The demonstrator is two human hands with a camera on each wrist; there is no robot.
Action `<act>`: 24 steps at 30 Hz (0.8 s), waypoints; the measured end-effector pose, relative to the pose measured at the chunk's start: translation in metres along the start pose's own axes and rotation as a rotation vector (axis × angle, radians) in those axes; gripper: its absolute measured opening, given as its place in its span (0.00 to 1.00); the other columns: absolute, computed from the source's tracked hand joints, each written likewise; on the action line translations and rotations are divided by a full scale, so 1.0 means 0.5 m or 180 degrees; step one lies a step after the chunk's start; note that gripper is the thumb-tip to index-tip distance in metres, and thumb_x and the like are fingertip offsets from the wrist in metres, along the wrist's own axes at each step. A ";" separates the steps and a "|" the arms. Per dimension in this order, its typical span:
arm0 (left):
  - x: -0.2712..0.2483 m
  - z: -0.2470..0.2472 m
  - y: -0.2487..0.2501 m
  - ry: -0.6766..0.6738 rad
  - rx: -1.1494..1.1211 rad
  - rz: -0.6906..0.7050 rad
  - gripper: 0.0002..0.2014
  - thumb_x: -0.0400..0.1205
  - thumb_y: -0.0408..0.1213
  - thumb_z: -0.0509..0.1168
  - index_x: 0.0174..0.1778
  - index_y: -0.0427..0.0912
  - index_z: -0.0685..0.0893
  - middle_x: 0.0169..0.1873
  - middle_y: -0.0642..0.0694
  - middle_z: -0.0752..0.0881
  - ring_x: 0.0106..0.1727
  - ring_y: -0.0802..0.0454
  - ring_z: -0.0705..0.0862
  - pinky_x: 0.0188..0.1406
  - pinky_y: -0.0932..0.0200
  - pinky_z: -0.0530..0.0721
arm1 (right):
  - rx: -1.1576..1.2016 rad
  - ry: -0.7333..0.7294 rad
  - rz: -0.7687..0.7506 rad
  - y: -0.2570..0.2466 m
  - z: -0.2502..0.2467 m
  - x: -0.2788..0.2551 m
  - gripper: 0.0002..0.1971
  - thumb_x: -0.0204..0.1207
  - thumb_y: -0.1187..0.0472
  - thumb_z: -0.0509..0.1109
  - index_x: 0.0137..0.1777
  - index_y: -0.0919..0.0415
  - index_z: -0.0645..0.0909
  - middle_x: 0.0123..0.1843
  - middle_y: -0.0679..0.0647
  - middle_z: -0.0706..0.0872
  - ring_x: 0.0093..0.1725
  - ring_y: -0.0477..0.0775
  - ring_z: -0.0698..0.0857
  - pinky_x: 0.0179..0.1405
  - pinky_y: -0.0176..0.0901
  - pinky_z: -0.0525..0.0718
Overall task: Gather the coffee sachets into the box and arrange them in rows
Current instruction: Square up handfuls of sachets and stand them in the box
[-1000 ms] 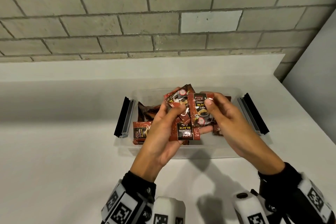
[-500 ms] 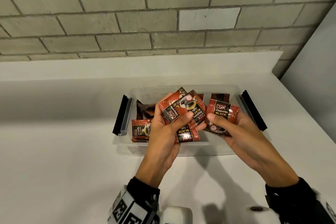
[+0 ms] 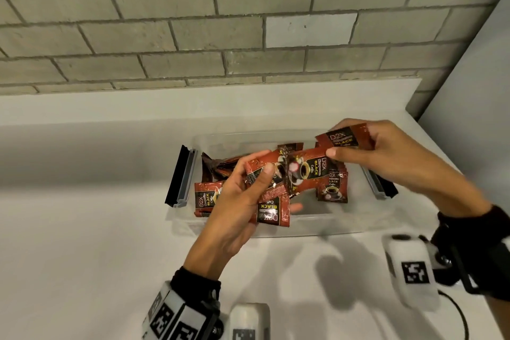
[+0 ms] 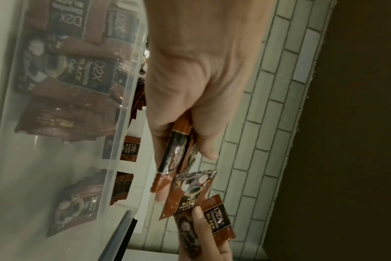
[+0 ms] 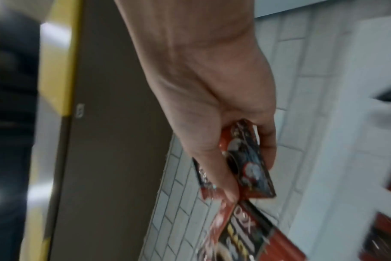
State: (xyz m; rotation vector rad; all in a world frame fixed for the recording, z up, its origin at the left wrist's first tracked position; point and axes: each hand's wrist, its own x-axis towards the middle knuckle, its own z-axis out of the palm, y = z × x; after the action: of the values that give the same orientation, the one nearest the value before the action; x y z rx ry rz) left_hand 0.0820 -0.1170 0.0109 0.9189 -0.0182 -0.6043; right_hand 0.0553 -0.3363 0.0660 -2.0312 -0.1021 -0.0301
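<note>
A clear plastic box with black side latches sits on the white counter. Red and black coffee sachets lie loose inside it, one flat at the left and a small pile at the right. My left hand grips a fan of several sachets over the box; the same bunch shows in the left wrist view. My right hand holds one sachet against its fingers, while its thumb pinches the end of another sachet sticking out of the left hand's bunch.
A grey brick wall rises behind the counter's raised back ledge. A pale panel closes the right side. The box's left latch and right latch stick outward. Bare counter lies left of and in front of the box.
My right hand has lifted up and to the right with its sachet and now pinches a second one from the left hand's bunch. The left hand stays over the box.
</note>
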 end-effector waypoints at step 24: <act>0.016 0.006 -0.012 0.0419 0.0098 0.0483 0.22 0.70 0.15 0.69 0.56 0.41 0.81 0.44 0.44 0.91 0.48 0.33 0.89 0.32 0.41 0.90 | 0.2719 0.0619 0.1141 0.063 0.059 -0.026 0.24 0.62 0.59 0.75 0.58 0.65 0.83 0.53 0.56 0.91 0.52 0.49 0.89 0.49 0.36 0.87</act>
State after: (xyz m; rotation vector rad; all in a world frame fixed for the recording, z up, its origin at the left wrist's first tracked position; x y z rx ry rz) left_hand 0.0848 -0.1260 0.0064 0.9760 0.0208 -0.4030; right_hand 0.0442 -0.3247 0.0237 -1.1607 0.3248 0.0376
